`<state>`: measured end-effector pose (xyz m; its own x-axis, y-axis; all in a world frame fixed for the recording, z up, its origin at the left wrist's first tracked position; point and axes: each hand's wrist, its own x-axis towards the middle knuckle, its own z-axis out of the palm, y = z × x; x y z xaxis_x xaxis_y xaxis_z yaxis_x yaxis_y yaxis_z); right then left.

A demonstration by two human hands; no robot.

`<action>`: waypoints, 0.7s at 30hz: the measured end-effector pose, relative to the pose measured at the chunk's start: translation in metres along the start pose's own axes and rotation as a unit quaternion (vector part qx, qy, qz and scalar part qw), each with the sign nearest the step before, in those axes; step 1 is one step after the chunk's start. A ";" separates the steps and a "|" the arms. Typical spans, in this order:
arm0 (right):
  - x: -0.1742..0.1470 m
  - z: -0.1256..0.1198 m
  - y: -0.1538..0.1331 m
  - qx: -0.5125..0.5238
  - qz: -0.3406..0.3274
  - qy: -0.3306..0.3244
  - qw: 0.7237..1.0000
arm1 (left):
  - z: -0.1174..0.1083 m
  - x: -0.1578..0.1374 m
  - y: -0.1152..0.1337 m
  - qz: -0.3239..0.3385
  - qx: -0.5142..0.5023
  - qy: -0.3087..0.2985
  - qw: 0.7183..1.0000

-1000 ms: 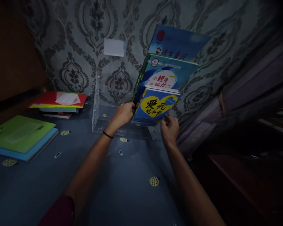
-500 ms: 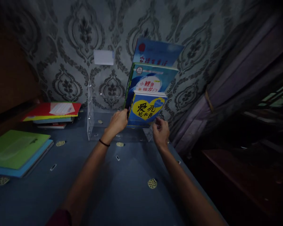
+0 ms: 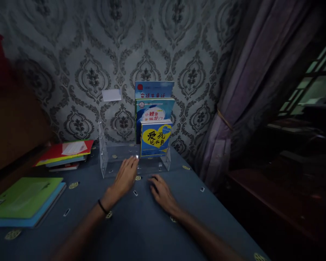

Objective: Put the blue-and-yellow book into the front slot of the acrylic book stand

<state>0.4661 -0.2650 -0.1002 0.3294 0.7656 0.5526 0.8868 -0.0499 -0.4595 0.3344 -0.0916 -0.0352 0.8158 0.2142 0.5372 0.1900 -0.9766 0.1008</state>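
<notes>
A clear acrylic book rack (image 3: 102, 159) stands against the wall at the back of the table. On its right side three books stand upright in steps: a blue book with a yellow heart (image 3: 155, 139) in front, a teal-blue book (image 3: 167, 108) behind it, and a taller blue book (image 3: 159, 87) at the rear. My left hand (image 3: 126, 174) is just in front of the rack, fingers stretched out and holding nothing. Lower and to the right, my right hand (image 3: 161, 192) is over the table, fingers loosely bent and apart, with nothing in it.
At the left lie a stack with a green book (image 3: 24, 194) on top and, behind it, a pile topped by a red and yellow book (image 3: 53, 154). A white card (image 3: 111, 95) shows above the rack's left side. A purple curtain (image 3: 220, 145) hangs at the right.
Both hands have let go of the heart book and drawn back towards me. The books now stand straight in the rack instead of tilted. The view has shifted too.
</notes>
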 end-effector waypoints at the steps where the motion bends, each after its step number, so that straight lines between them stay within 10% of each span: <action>1: -0.004 0.000 -0.004 -0.015 -0.009 -0.021 1.000 | 0.003 -0.013 -0.004 0.004 0.004 -0.020 1.000; 8: -0.005 -0.003 -0.019 -0.047 -0.041 -0.057 0.996 | 0.005 -0.072 -0.025 -0.069 0.021 -0.108 0.992; 21: 0.002 -0.003 0.004 -0.031 -0.084 -0.131 0.987 | -0.046 -0.071 -0.027 -0.161 0.068 -0.203 0.964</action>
<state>0.4708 -0.2654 -0.0991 0.0875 0.9058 0.4145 0.9427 0.0593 -0.3284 0.2463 -0.0813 -0.0380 0.8442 0.5219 0.1225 0.5154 -0.8530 0.0825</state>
